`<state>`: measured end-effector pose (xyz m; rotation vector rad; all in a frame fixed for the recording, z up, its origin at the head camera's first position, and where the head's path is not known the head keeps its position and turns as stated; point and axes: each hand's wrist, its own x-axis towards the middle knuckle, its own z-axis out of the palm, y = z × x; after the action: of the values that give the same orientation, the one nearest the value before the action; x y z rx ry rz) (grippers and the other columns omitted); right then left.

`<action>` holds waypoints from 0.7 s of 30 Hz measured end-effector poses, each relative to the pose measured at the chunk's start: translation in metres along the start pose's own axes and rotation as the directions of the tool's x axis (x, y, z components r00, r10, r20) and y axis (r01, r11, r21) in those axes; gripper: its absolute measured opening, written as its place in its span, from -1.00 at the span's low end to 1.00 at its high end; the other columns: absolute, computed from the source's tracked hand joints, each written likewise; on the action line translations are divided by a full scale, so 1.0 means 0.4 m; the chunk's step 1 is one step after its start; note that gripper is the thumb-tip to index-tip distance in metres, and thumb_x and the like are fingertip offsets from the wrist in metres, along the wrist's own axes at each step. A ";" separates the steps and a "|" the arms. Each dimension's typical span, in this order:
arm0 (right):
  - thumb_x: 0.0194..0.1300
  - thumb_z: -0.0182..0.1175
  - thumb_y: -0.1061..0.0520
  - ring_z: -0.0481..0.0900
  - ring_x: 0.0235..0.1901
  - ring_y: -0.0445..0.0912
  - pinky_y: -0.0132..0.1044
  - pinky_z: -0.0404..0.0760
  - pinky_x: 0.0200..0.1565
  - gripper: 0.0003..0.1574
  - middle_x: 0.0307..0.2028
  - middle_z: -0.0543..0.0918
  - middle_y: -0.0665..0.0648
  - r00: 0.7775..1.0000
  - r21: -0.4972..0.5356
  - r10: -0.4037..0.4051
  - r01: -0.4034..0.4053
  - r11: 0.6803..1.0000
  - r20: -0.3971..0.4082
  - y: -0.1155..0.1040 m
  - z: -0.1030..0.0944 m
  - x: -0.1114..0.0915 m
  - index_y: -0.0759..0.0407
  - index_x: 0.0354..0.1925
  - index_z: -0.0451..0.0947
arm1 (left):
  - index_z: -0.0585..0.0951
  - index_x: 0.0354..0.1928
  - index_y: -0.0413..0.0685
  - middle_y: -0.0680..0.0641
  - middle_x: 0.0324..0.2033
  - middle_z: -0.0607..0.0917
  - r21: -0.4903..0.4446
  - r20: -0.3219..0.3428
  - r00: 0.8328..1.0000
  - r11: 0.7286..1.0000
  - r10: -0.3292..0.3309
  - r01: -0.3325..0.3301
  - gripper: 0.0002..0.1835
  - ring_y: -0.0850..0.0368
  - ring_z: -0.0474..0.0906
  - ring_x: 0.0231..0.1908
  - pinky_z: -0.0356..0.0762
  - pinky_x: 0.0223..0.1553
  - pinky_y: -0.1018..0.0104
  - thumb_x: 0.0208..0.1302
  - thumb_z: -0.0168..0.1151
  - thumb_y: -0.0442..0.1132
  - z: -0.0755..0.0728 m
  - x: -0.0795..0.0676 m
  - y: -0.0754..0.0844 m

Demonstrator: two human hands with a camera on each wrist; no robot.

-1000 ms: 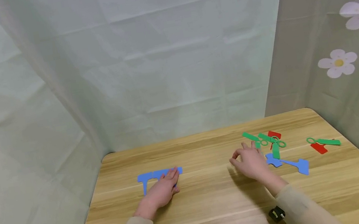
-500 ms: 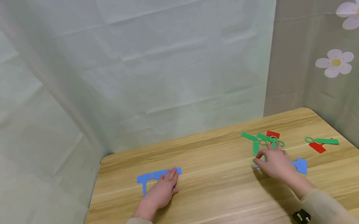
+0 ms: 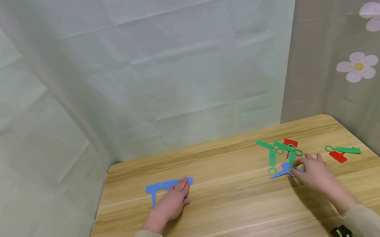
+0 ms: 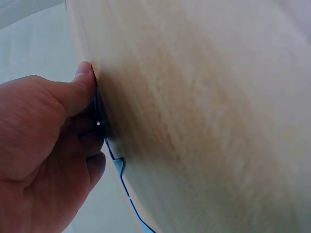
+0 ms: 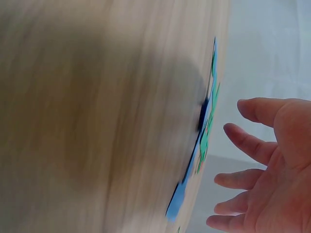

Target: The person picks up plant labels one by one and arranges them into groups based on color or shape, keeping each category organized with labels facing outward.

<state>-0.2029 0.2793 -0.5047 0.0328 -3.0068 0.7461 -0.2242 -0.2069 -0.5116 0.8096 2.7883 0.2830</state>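
Observation:
My left hand (image 3: 170, 203) rests flat, fingers extended, over a row of blue T-shaped tags (image 3: 153, 188) on the left of the table. In the left wrist view, the tags' thin blue edge (image 4: 119, 167) runs along the tabletop beneath the fingers. My right hand (image 3: 315, 172) hovers above overlapping blue tags (image 3: 280, 173), covering part of them in the head view. The right wrist view shows its fingers (image 5: 243, 141) spread, with nothing between them, apart from the blue tags (image 5: 176, 201). Green tags with ring ends (image 3: 272, 158) lie just beyond.
A red tag (image 3: 291, 142) lies partly under the green ones at the back right. Farther right, another green ring tag (image 3: 348, 150) crosses a second red tag (image 3: 338, 157). Pale cloth hangs (image 3: 185, 72) behind the wooden table (image 3: 226, 214) and on both sides.
My right hand has moved rightward across the green and blue tags, uncovering the green tag and blue tip on its left. My left hand has stayed in place.

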 end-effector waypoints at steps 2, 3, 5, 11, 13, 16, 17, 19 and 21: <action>0.51 0.31 -0.03 -0.04 0.37 0.87 0.72 0.20 0.25 -0.55 0.38 0.23 0.82 1.000 0.002 0.014 -0.014 1.000 0.012 0.015 -0.009 -0.005 0.34 0.07 0.68 | 0.22 0.61 -0.43 -0.34 0.64 0.14 0.005 0.002 1.000 1.000 -0.002 0.002 -0.33 -0.27 0.10 0.62 0.10 0.60 -0.17 0.67 0.12 -0.19 0.001 0.000 0.000; 0.51 0.31 -0.03 -0.04 0.36 0.88 0.72 0.21 0.25 -0.53 0.38 0.22 0.82 1.000 0.003 0.018 -0.018 1.000 0.016 0.023 -0.014 -0.007 0.36 0.09 0.67 | 0.22 0.61 -0.43 -0.34 0.64 0.14 0.005 0.003 1.000 1.000 -0.002 0.002 -0.33 -0.27 0.10 0.62 0.10 0.59 -0.18 0.68 0.12 -0.18 0.000 0.001 0.000; 0.52 0.30 -0.03 -0.04 0.36 0.88 0.73 0.21 0.24 -0.50 0.38 0.21 0.82 0.999 0.002 0.028 -0.028 1.000 0.018 0.040 -0.021 -0.012 0.38 0.12 0.66 | 0.22 0.60 -0.44 -0.35 0.64 0.14 -0.002 0.004 1.000 1.000 -0.003 0.003 -0.33 -0.28 0.10 0.61 0.09 0.59 -0.19 0.67 0.13 -0.19 -0.002 0.000 0.002; 0.49 0.33 -0.06 0.02 0.35 0.85 0.73 0.31 0.13 -0.42 0.37 0.23 0.83 0.999 -0.015 0.035 -0.035 0.999 0.024 0.094 -0.042 -0.025 0.41 0.18 0.62 | 0.22 0.60 -0.44 -0.35 0.64 0.14 -0.009 0.006 1.000 1.000 -0.006 0.006 -0.34 -0.29 0.09 0.61 0.09 0.60 -0.18 0.68 0.11 -0.20 -0.003 0.001 0.004; 0.46 0.36 -0.06 0.05 0.33 0.84 0.72 0.36 0.08 -0.36 0.36 0.23 0.83 0.999 -0.031 0.031 -0.030 0.999 0.028 0.112 -0.047 -0.029 0.42 0.21 0.60 | 0.22 0.60 -0.44 -0.36 0.64 0.15 -0.009 0.005 1.000 1.000 -0.007 0.007 -0.34 -0.28 0.09 0.62 0.09 0.60 -0.17 0.68 0.12 -0.20 -0.002 0.000 0.004; 0.38 0.43 -0.07 0.07 0.28 0.88 0.68 0.40 0.04 -0.28 0.30 0.29 0.85 0.999 -0.052 0.020 -0.018 0.998 0.039 0.134 -0.057 -0.034 0.46 0.23 0.58 | 0.23 0.60 -0.44 -0.36 0.63 0.16 -0.010 0.001 1.000 1.000 -0.007 0.007 -0.34 -0.28 0.09 0.62 0.09 0.60 -0.17 0.67 0.12 -0.21 -0.001 0.000 0.003; 0.36 0.45 -0.07 0.09 0.26 0.90 0.67 0.40 0.04 -0.25 0.28 0.32 0.85 0.999 -0.060 0.016 -0.014 0.998 0.046 0.140 -0.060 -0.035 0.48 0.23 0.57 | 0.23 0.60 -0.44 -0.36 0.63 0.16 -0.009 0.001 1.000 1.000 -0.007 0.007 -0.34 -0.28 0.09 0.62 0.09 0.60 -0.17 0.67 0.13 -0.21 -0.001 0.000 0.003; 0.32 0.49 -0.06 0.10 0.22 0.91 0.66 0.41 0.02 -0.21 0.24 0.34 0.84 0.998 -0.069 0.016 -0.011 0.998 0.062 0.151 -0.066 -0.039 0.50 0.24 0.56 | 0.22 0.60 -0.44 -0.35 0.63 0.15 -0.007 0.002 1.000 1.000 -0.007 0.007 -0.34 -0.28 0.10 0.61 0.09 0.60 -0.16 0.67 0.13 -0.20 -0.001 0.000 0.003; 0.31 0.50 -0.05 0.11 0.19 0.92 0.65 0.44 -0.01 -0.20 0.23 0.33 0.85 0.997 -0.081 0.019 -0.012 0.997 0.077 0.159 -0.072 -0.044 0.51 0.24 0.54 | 0.23 0.60 -0.44 -0.36 0.63 0.16 -0.008 0.002 1.000 1.000 -0.007 0.007 -0.33 -0.29 0.10 0.61 0.09 0.60 -0.16 0.66 0.13 -0.21 -0.002 0.000 0.004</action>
<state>-0.1863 0.3492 -0.5098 0.0366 -3.1118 0.6386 -0.2237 -0.2058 -0.5104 0.7978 2.7859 0.2927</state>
